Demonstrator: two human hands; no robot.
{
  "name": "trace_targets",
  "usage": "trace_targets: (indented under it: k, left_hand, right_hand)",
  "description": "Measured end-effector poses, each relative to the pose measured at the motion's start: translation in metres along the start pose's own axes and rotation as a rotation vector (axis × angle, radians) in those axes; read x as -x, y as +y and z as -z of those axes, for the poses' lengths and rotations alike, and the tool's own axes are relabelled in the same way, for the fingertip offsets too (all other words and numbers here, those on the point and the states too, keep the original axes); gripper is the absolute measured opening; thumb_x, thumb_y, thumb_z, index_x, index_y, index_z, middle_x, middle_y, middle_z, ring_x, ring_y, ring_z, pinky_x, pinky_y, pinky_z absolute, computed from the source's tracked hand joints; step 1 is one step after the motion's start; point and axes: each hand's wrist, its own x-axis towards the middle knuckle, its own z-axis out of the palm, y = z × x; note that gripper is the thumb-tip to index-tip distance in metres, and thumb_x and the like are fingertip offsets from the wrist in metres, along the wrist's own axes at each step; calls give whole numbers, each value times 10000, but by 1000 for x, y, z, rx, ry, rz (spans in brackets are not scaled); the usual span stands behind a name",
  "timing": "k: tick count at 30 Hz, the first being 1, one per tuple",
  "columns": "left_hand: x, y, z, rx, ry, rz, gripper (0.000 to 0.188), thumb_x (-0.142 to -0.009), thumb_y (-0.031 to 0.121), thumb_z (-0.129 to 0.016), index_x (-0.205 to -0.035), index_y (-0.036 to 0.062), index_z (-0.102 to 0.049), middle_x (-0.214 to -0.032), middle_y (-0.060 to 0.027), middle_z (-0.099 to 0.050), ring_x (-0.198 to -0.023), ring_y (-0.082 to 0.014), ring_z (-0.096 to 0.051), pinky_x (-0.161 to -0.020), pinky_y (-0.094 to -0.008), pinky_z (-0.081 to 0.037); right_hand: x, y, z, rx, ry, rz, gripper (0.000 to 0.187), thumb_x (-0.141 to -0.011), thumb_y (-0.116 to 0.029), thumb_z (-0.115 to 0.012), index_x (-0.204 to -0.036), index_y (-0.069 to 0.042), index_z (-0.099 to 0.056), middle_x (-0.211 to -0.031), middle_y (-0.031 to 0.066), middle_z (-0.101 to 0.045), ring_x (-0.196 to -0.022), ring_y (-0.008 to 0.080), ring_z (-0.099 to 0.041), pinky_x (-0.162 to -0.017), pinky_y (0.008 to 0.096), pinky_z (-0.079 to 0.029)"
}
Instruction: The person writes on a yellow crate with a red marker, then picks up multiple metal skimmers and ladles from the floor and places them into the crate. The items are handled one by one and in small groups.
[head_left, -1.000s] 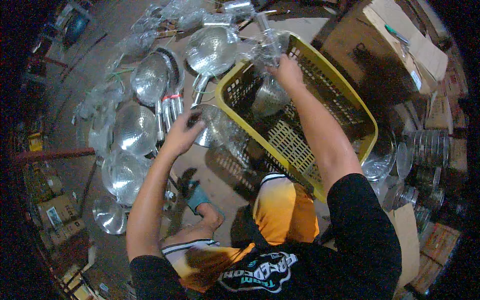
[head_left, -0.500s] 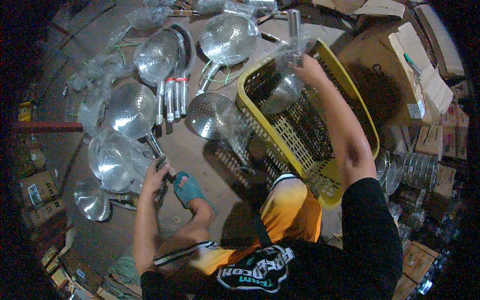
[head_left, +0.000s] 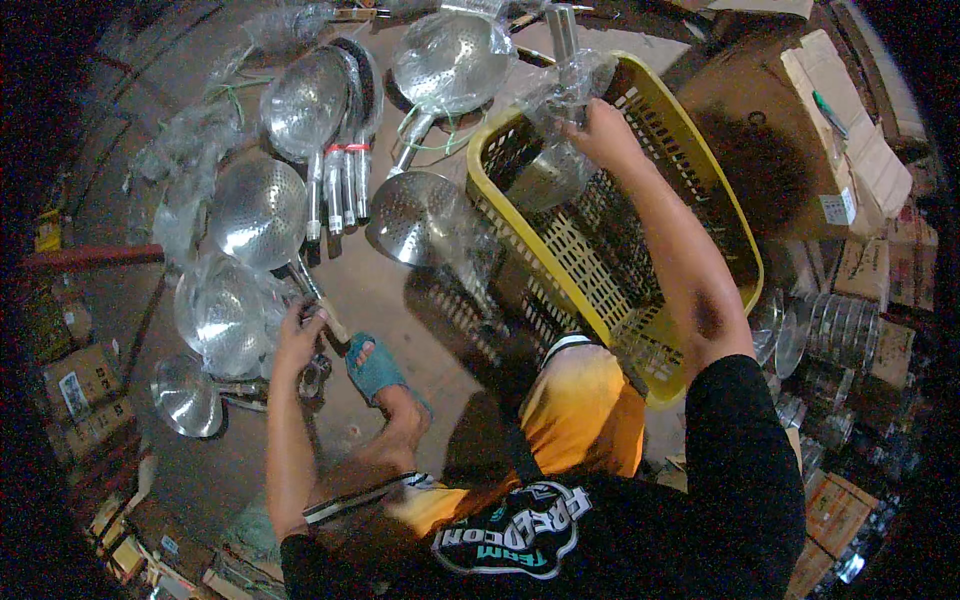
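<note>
My right hand (head_left: 605, 135) is closed on a plastic-wrapped metal strainer ladle (head_left: 550, 178); its bowl hangs inside the yellow plastic basket (head_left: 530, 270) and its handle points up past the far rim. On the left, my left hand (head_left: 298, 338) has curled fingers beside the wooden-ended handle of a perforated strainer ladle (head_left: 258, 215). Whatever those fingers pinch is hard to make out. Touching that side is a plastic-wrapped strainer (head_left: 222, 318). A bare metal strainer (head_left: 186, 395) lies nearer me. Another perforated strainer (head_left: 420, 218) rests left of the basket, partly under clear plastic.
Farther off lie a bundle of strainers (head_left: 305, 105) tied with a red band and a wrapped strainer (head_left: 452, 62). An open cardboard box (head_left: 770, 150) stands right of the basket, near stacked round metal items (head_left: 840, 335). My sandalled foot (head_left: 378, 370) is between the hands.
My left hand has shifted slightly left and up, off the strainer's handle end. My right hand and its ladle have moved a little left, lower into the basket.
</note>
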Motion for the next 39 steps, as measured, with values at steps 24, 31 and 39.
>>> trace_targets:
  k: [24, 31, 39]
  left_hand:
    - [69, -133, 44, -916, 194, 103, 1032, -680, 115, -785, -1532, 266, -223, -1503, -232, -295, -1359, -465, -324, -1081, -554, -348]
    - [14, -146, 61, -1003, 46, -47, 932, -704, 145, -773, -1487, 340, -306, -1502, -223, -311, -1389, -457, -292, -1086, -604, -319]
    - [-16, -146, 45, -868, -125, 152, 547, -826, 94, -613, -1353, 203, -515, -1476, -220, -377, -1263, -450, -484, -1028, -530, -426]
  right_hand:
    - [9, 59, -34, -297, 155, -148, 652, -883, -301, -703, -1387, 36, -464, -1341, 206, -565, -1227, 301, -548, -1038, 363, -409]
    - [14, 44, -30, -554, 116, -166, 495, -910, -212, -682, -1324, 7, -522, -1260, 130, -623, -1119, 242, -593, -964, 343, -455]
    - [9, 39, -26, -99, 151, -126, 528, -916, -286, -663, -1321, 22, -523, -1311, 194, -591, -1180, 324, -585, -978, 383, -458]
